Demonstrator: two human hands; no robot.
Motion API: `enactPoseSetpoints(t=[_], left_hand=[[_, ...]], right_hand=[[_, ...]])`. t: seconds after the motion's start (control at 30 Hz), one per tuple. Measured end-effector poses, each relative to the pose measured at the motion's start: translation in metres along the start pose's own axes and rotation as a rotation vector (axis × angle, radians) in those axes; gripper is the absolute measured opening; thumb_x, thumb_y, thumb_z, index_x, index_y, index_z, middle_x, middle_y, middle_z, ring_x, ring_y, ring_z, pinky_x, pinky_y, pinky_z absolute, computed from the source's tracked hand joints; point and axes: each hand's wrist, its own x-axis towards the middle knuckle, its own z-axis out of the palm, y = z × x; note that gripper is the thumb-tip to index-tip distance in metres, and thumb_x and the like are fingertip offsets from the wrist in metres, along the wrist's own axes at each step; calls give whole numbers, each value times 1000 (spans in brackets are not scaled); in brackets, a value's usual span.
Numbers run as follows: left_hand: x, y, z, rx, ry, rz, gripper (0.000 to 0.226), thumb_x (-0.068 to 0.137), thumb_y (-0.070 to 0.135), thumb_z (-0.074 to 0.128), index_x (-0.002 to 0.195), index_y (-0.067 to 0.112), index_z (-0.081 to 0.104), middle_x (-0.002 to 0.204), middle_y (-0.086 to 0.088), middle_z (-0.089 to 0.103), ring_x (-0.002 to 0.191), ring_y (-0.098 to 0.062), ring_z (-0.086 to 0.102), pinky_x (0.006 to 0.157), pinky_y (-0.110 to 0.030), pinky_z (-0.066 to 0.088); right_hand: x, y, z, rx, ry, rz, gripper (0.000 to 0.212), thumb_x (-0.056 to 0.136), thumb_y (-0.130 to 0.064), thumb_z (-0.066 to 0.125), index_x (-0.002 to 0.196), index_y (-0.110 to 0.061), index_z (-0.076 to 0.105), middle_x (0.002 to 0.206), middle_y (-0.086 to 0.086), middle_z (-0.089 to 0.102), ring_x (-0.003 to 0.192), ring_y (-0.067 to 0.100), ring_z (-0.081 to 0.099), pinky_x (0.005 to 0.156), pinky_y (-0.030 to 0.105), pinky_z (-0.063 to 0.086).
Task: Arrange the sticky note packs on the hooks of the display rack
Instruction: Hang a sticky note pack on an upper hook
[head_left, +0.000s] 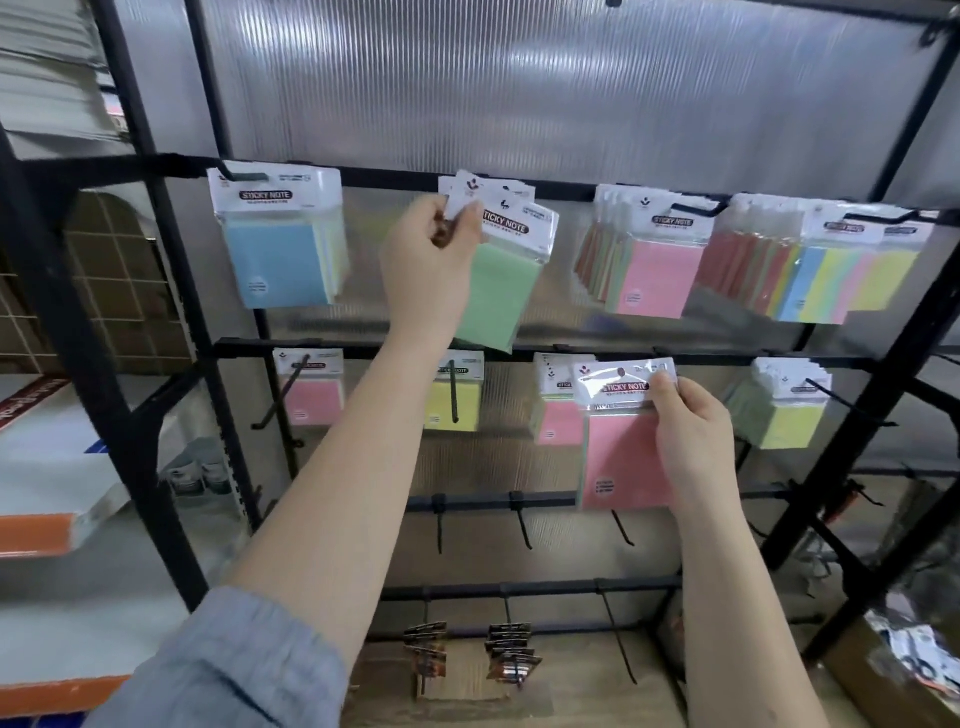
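Note:
My left hand (428, 260) pinches the white header of a green sticky note pack (496, 291) at the top rail of the black display rack (571, 184); the pack hangs tilted, with more headers behind it. My right hand (693, 441) grips the top right corner of a pink sticky note pack (621, 457), held in front of the second rail. A blue pack (278, 260) hangs at the top left. Pink packs (657, 275) and a row of mixed-colour packs (831, 280) hang at the top right. The second rail carries pink (311, 395), yellow (452, 400), pink (558, 421) and yellow-green packs (779, 415).
Bare black hooks (522, 525) stick out from the third rail. Small dark carded items (511, 654) hang on the lowest rail. White and orange boxes (47, 467) lie on shelves to the left. A cardboard box (893, 670) with packets stands at the lower right.

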Motion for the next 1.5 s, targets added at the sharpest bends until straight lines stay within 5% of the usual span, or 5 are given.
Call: enactPoseSetpoints(t=[0.43, 0.7, 0.87, 1.23, 1.5], left_hand=[[7, -5, 22, -6, 195, 38, 28, 88, 25, 60, 63, 28, 46, 59, 10, 49, 58, -9, 42, 57, -24, 35], [15, -26, 33, 23, 218, -7, 34, 86, 35, 62, 66, 10, 50, 65, -14, 55, 60, -15, 45, 56, -28, 32], [25, -28, 45, 81, 228, -84, 37, 87, 30, 64, 62, 26, 38, 60, 12, 42, 52, -1, 37, 52, -13, 31], [35, -45, 60, 120, 364, -158, 43, 77, 41, 72, 107, 17, 52, 97, 7, 49, 83, -13, 56, 70, -26, 43], [-3, -54, 65, 84, 470, -78, 22, 87, 29, 60, 103, 19, 49, 96, 2, 52, 89, -19, 53, 76, -29, 44]], right_hand=[[22, 10, 0, 57, -41, -3, 41, 100, -28, 45, 81, 6, 56, 61, -5, 43, 58, 9, 33, 51, 20, 26], [34, 12, -1, 61, -60, 7, 40, 100, -29, 45, 81, 4, 58, 68, -2, 47, 62, 11, 35, 56, 26, 25], [42, 12, 0, 77, -61, 3, 39, 100, -30, 45, 80, 1, 58, 69, -1, 50, 65, 12, 38, 57, 27, 27], [66, 4, -6, 195, 67, -166, 46, 98, -34, 50, 57, -18, 36, 47, -14, 33, 51, 4, 27, 48, 19, 22], [96, -28, -17, 323, 235, -368, 48, 96, -30, 56, 58, -19, 29, 51, -12, 24, 47, 3, 22, 46, 15, 20]])
